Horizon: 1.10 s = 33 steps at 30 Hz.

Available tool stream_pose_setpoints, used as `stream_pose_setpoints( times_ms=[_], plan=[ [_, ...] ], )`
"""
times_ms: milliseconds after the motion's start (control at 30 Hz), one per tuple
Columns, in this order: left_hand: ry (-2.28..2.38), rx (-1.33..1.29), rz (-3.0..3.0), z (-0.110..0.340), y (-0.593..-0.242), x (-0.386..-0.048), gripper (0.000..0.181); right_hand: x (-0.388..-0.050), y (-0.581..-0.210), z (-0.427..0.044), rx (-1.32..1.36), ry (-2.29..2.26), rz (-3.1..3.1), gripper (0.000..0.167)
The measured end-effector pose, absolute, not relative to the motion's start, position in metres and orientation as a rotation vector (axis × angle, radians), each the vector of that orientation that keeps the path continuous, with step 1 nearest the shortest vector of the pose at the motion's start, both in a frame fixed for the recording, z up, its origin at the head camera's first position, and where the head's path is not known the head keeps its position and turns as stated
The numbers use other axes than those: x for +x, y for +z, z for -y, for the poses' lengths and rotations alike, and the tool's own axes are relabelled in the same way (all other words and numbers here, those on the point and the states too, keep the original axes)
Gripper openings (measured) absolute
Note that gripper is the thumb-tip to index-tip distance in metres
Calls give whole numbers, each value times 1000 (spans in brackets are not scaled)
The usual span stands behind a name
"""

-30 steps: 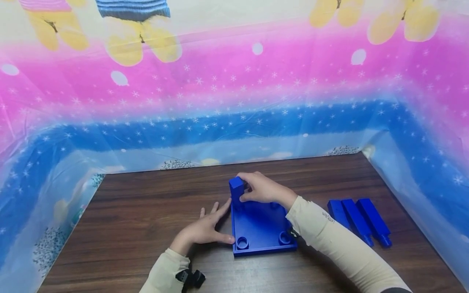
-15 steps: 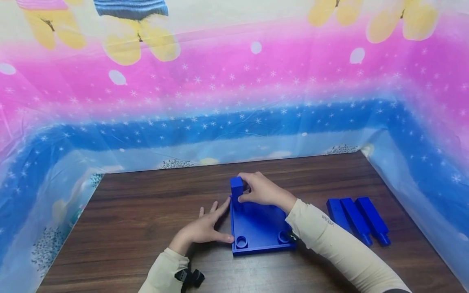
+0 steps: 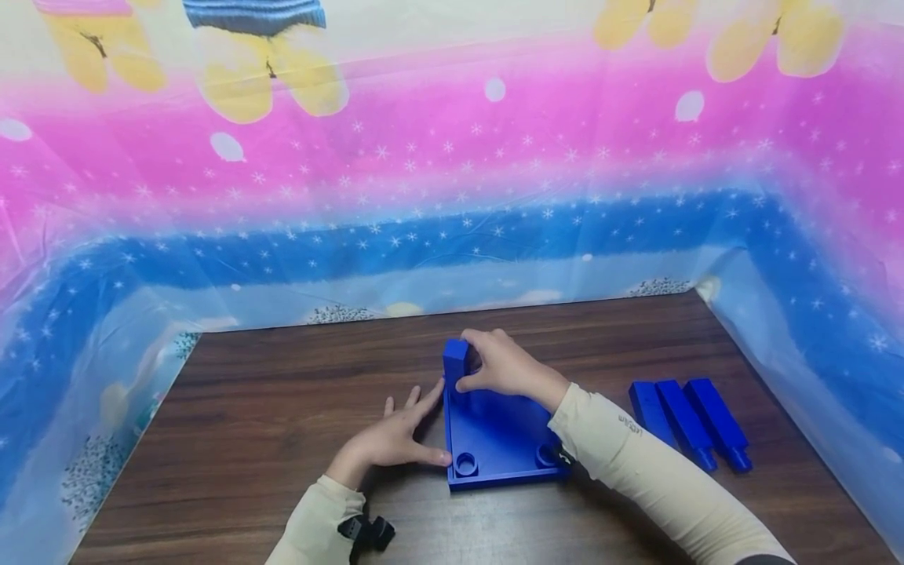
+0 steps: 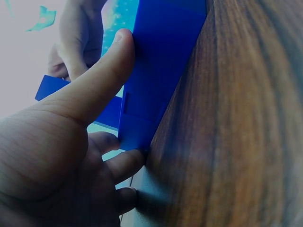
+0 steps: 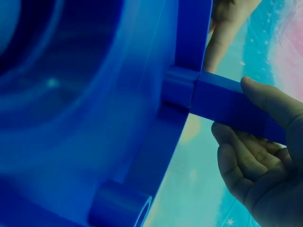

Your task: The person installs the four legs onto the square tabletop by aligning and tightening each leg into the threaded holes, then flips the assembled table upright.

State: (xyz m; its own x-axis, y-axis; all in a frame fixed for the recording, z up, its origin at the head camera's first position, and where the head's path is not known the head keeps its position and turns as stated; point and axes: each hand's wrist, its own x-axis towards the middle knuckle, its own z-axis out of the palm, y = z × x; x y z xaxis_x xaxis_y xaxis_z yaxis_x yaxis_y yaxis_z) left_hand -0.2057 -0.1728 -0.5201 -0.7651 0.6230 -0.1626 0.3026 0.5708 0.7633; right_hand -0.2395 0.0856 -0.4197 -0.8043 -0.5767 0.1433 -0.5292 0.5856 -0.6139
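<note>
A square blue tabletop (image 3: 504, 439) lies with its rimmed side up, round sockets at its corners. At its far left corner a square blue table leg (image 3: 455, 353) stands upright. My right hand (image 3: 512, 365) grips this leg near its top, thumb on one side and fingers on the other. In the right wrist view the leg (image 5: 222, 97) meets the corner socket (image 5: 180, 87), its peg end hidden inside. My left hand (image 3: 395, 439) is spread along the tabletop's left side, thumb and forefinger touching its edge. The left wrist view shows the left thumb (image 4: 104, 71) straight against the tabletop's side.
Three more blue legs (image 3: 713, 424) lie side by side on the wooden table (image 3: 282, 408) to the right, round pegs visible on two. The right forearm passes close in front of them. A patterned cloth (image 3: 395, 235) surrounds the table at the back and sides.
The leg has turned slightly about its own length in the right hand, staying at the same corner. My left hand keeps its place against the tabletop.
</note>
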Motion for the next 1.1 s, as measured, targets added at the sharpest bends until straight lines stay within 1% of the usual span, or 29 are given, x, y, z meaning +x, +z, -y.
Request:
stream_pose_setpoints(
  times_ms=[100, 200, 300, 333, 367, 533, 633, 867, 1000, 1100],
  plan=[
    [1052, 746, -2387, 169, -501, -196, 120, -239, -418, -85, -957, -1012, -2716, 43],
    [1010, 725, -2391, 164, -482, -188, 117, -240, -414, -87, -941, -990, -2687, 61],
    [992, 722, -2397, 163, -478, -185, 117, -243, -409, -92, -943, -977, -2638, 78],
    [991, 718, -2392, 163, -480, -187, 118, -245, -407, -94, -951, -981, -2614, 81],
    [1005, 722, -2389, 164, -485, -189, 119, -247, -405, -96, -961, -986, -2587, 81],
    [1045, 740, -2385, 172, -517, -204, 124, -258, -401, -99, -1038, -1010, -2444, 77],
    [1046, 733, -2386, 174, -526, -208, 125, -262, -401, -95, -1084, -984, -2396, 72],
    [1048, 731, -2386, 172, -519, -204, 123, -264, -407, -90, -1143, -909, -2416, 46],
    [1070, 749, -2378, 171, -510, -200, 121, -263, -409, -90, -1132, -917, -2444, 42],
    [1072, 750, -2377, 171, -511, -200, 120, -262, -410, -90, -1117, -915, -2472, 41]
  ],
)
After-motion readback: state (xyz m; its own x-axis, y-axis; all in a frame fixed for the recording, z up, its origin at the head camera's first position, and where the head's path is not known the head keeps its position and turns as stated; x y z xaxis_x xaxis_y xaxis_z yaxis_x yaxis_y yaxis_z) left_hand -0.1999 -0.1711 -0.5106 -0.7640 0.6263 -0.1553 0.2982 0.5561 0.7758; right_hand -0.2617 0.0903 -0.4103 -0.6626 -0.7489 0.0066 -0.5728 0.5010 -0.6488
